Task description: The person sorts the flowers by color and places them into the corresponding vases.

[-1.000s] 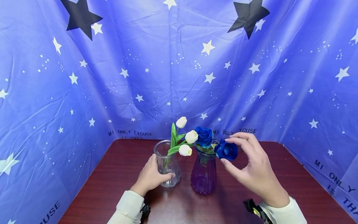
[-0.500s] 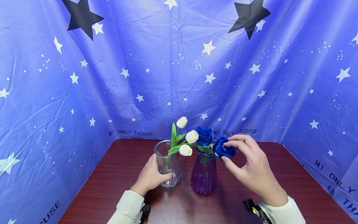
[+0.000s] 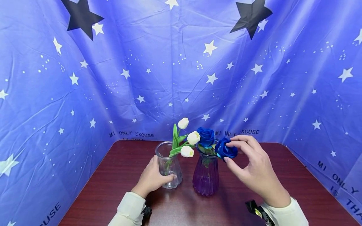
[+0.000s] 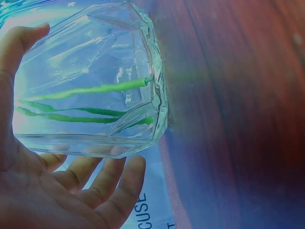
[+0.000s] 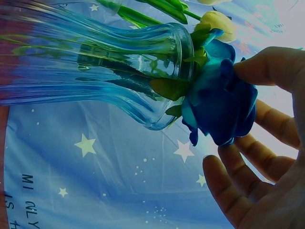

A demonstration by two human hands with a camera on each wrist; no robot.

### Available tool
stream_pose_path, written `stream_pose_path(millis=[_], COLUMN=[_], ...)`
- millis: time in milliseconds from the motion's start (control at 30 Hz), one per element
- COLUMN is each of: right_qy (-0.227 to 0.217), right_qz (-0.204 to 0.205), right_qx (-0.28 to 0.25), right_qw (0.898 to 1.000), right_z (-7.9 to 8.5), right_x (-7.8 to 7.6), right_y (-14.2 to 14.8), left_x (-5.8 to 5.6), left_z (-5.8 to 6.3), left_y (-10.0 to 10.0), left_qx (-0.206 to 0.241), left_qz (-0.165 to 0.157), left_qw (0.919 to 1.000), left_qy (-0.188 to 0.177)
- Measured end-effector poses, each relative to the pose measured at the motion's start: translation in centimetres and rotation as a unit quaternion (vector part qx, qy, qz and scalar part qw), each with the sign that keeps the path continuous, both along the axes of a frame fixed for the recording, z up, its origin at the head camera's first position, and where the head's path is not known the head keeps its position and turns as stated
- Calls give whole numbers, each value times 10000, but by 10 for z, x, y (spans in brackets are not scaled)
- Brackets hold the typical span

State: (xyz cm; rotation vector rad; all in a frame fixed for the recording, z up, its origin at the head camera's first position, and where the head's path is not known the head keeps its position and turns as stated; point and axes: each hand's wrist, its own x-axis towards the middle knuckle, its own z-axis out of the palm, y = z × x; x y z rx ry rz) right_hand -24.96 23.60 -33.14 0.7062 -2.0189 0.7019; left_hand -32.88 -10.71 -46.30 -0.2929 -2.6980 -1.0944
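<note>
My left hand grips the clear glass vase low on its side, thumb on one face and fingers on the other. White tulips with green leaves lean right out of it, and their green stems show through the glass. Beside it stands a ribbed purple vase, bluish in the right wrist view. One blue rose sits upright over its mouth. The other blue rose hangs over the right rim, its bloom held between the thumb and fingers of my right hand.
Both vases stand on a dark red wooden table. Around its back and sides hangs a blue cloth printed with stars and lettering. The tulip heads reach across toward the purple vase's rim.
My right hand has shifted slightly left with the blue rose, bringing the bloom nearer the purple vase's rim and turning it a little. The left hand and clear vase have stayed put.
</note>
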Motion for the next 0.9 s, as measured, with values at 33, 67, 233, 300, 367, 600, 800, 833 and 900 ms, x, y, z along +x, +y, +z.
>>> stream_pose_path(millis=[33,67,233,300,367,600,800,833,900], right_qy=[-14,-68,-170,-200,-205,-292,-97,-97,-105], right_qz=[-11,-27,-152,-204,-242,-268,-169,-170,-185], right_qx=[3,3,-52,-68,-71,-115,-177,-192,-235], right_qw=[10000,10000,9997,9996,9995,9991,9997,9996,9995], right_z=[0,0,-1,-2,-2,-1,0,0,1], right_x=[0,0,-1,-1,-1,0,-1,-1,-1], right_y=[0,0,1,1,2,4,5,6,8], left_x=[0,0,0,-1,-1,-2,-2,-2,0], left_z=[0,0,0,-1,-2,-3,1,3,6], left_y=[0,0,-1,0,0,2,3,2,0], left_qx=[-3,-7,-18,-16,-14,39,138,182,255], left_qz=[-2,-6,0,10,14,-48,-120,-162,-331], left_qw=[10000,10000,10000,10000,10000,10000,9998,9997,9991], left_qy=[1,3,19,14,7,33,11,-9,-72])
